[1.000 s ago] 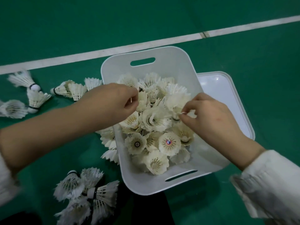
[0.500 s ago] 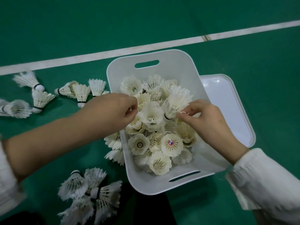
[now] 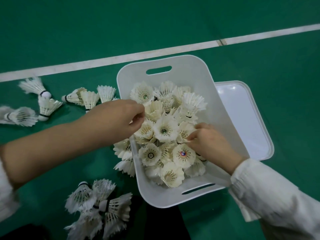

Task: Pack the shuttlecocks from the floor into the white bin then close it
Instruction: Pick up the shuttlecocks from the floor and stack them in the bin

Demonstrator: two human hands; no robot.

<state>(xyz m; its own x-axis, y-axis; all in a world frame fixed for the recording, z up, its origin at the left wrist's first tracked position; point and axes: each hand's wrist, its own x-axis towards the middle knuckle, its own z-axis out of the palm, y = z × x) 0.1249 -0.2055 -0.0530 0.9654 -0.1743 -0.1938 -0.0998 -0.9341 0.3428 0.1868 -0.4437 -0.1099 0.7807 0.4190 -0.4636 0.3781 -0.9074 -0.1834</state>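
White bin (image 3: pixel 190 70) well filled; my left hand (image 3: pixel 119 118) and right hand (image 3: pixel 209 144) each pinch feathers of shuttlecocks (image 3: pixel 164 130) heaped between them, loose ones (image 3: pixel 98 201) lie on the floor (image 3: pixel 259 49) outside my left hand, lid (image 3: pixel 242 118) off beyond my right.

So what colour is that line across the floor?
White line, on a green floor; the head view shows it best.

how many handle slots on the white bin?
2. On the white bin: one handle slot in the far wall, another in the near wall. Side walls show none, but are partly hidden.
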